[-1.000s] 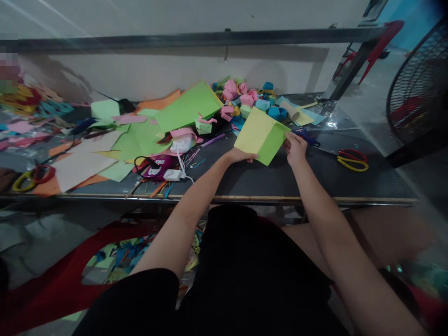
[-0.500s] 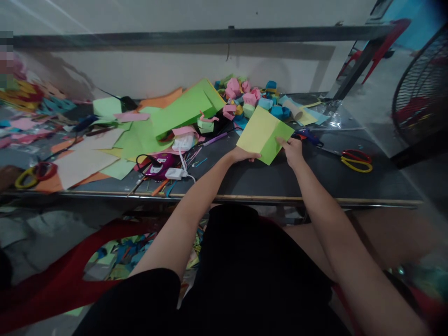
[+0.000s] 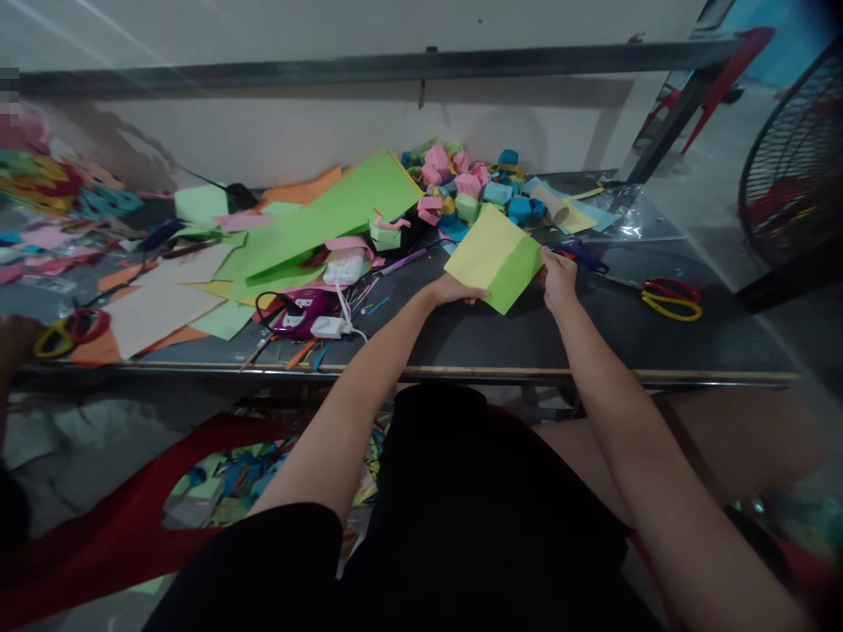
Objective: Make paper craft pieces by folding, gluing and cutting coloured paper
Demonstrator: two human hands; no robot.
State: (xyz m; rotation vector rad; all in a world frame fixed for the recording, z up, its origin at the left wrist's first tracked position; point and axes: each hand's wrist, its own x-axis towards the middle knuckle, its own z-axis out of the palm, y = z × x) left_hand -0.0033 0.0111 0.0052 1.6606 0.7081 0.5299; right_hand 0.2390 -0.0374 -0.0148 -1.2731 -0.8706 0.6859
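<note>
Between my hands is a sheet of paper, pale yellow on its larger left part and bright green on its right part. My left hand is closed on its lower left edge, thumb on top and fingers beneath. At the right corner of the green part, my right hand pinches the paper between thumb and fingers. The paper is tilted and held above the dark table. Just beyond my right hand lies a blue glue gun. Scissors with red and yellow handles rest farther right.
Folded paper pieces pile up at the back. Green sheets and a purple power strip are on the left. Another person's hand is near a second pair of scissors. A fan stands at the right.
My right hand has shifted slightly right and down along the green part to its corner. My left hand keeps its place. The large green sheet at the back left now lies flatter.
</note>
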